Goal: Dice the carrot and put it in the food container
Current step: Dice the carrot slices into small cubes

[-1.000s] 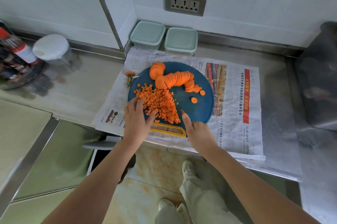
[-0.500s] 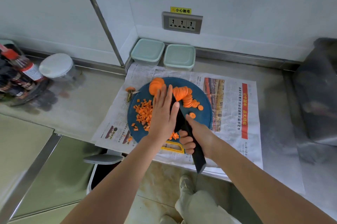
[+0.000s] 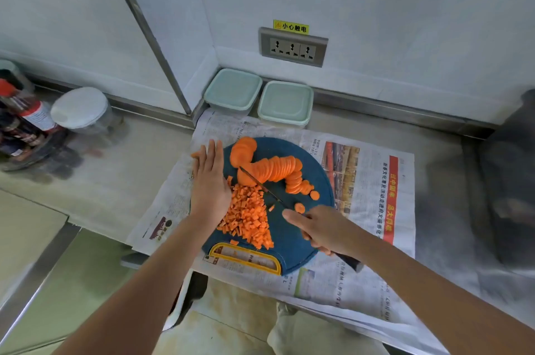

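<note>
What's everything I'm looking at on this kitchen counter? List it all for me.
cutting board: one, blue with yellow handle, on the newspaper
diced carrot: one pile, orange, left part of the board
carrot slices: one long row plus loose ones, orange, far part of the board
knife: one, dark, blade between dice and slices
newspaper: one spread, under the board
food containers: two, pale green, lidded, by the wall
socket: one, grey, on the wall
jar: one, white lid, far left
bottles: a few, dark, one red-labelled, left edge
left hand: flat, against the dice
right hand: grips the knife handle
</note>
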A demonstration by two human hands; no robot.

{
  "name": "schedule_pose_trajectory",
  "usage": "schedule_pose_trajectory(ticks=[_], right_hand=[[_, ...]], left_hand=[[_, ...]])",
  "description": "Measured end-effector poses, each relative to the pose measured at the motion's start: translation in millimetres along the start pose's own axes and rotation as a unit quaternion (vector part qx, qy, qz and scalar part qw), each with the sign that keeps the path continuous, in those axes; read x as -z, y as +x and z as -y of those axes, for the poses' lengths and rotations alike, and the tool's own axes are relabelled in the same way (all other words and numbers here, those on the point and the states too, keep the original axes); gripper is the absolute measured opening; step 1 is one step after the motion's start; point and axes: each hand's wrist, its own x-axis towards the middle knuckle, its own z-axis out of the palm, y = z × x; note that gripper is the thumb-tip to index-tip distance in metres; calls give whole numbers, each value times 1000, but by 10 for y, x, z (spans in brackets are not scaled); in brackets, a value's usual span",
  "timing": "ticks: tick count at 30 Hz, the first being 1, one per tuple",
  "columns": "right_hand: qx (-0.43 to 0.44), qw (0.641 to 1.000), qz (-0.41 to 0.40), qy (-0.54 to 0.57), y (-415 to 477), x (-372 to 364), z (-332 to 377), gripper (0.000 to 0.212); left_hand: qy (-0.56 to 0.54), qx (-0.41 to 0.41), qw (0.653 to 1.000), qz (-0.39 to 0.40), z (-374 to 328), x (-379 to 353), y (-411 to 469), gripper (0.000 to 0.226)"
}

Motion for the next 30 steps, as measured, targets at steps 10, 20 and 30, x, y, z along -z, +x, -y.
schedule_pose_trajectory(ticks=[10,20,30], right_hand=[[189,832,-110,-510,32,176,126,37],[183,820,-124,-528,26,424,-92,27],[107,945,-182,-249,283,621,-411,34]], left_hand=[[36,-311,913,263,-655,65,-541,87],[80,-144,954,249,-195,55,-478,85],[-79,27,994,73,-132,138,198,47]])
